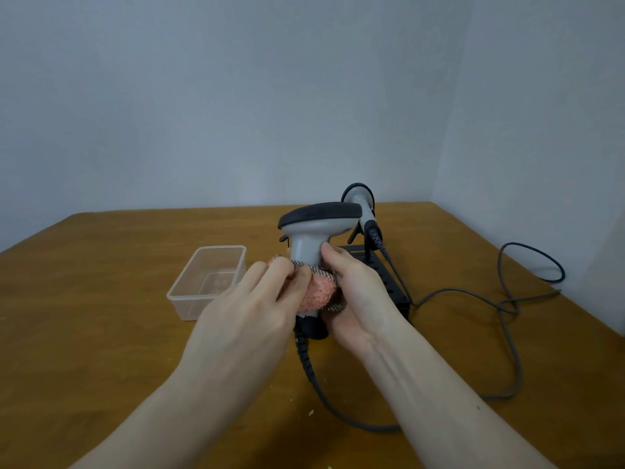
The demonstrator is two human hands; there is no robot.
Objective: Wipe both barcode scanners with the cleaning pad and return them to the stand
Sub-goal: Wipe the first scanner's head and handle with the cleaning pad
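Observation:
A grey barcode scanner [314, 228] with a black head is held upright above the table's middle. A pink cleaning pad [318, 292] with a grey mesh edge is wrapped around its handle. My left hand [247, 316] grips the pad's left side. My right hand [355, 292] holds the handle and the pad's right side, thumb on the grey handle. A second grey scanner [363, 204] hangs on the black stand [389, 282] behind my right hand. The stand is partly hidden by my hands.
A clear plastic tub [208, 280], with nothing in it, sits left of the scanner. Dark cables [507, 306] loop over the wooden table [101, 333] at right and run under my right arm. Grey walls close the back and right.

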